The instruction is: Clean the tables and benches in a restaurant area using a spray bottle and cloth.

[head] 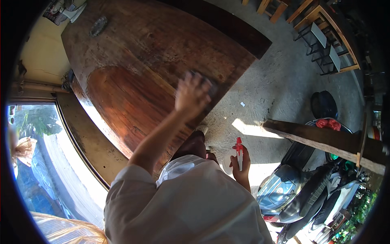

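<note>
My left hand (193, 93) is blurred by motion and lies palm down near the right edge of the dark wooden table (143, 61). Its fingers press on a dark, greyish cloth (210, 86), of which only blurred edges show around them. Low on my right, beyond the table's edge, my right hand (242, 163) grips a spray bottle (239, 152) with a red and white trigger head. The bottle's pale body is partly hidden by the hand and my shirt. The tabletop has a worn, reddish-brown patch nearest my left arm.
A glass ashtray (98, 26) sits at the table's far left. Right of the table, a wooden beam (323, 143) juts above a parked motorbike (283, 189). Stools (318, 35) and a wooden frame stand farther back on the concrete floor. A window (39, 128) is at the left.
</note>
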Tool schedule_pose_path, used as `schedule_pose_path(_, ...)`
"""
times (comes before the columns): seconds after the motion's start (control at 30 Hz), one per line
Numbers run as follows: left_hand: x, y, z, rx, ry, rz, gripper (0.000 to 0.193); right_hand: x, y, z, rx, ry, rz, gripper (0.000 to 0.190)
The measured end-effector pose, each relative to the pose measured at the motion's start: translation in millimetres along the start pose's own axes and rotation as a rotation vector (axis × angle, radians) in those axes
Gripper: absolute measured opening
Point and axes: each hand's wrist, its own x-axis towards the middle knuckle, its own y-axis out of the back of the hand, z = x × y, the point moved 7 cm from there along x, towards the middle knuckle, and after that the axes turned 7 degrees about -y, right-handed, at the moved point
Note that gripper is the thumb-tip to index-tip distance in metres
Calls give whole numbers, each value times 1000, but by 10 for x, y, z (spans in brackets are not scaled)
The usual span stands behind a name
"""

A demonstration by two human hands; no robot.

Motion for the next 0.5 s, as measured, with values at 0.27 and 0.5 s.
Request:
schedule_pose_path(0.27,152,-20,-1502,17,235,103,57,281,-16,-116,-6,12,5,49)
schedule_pose_path(0.5,217,-20,133,-82,25,45,57,531,-144,-122,-83,35,-53,48)
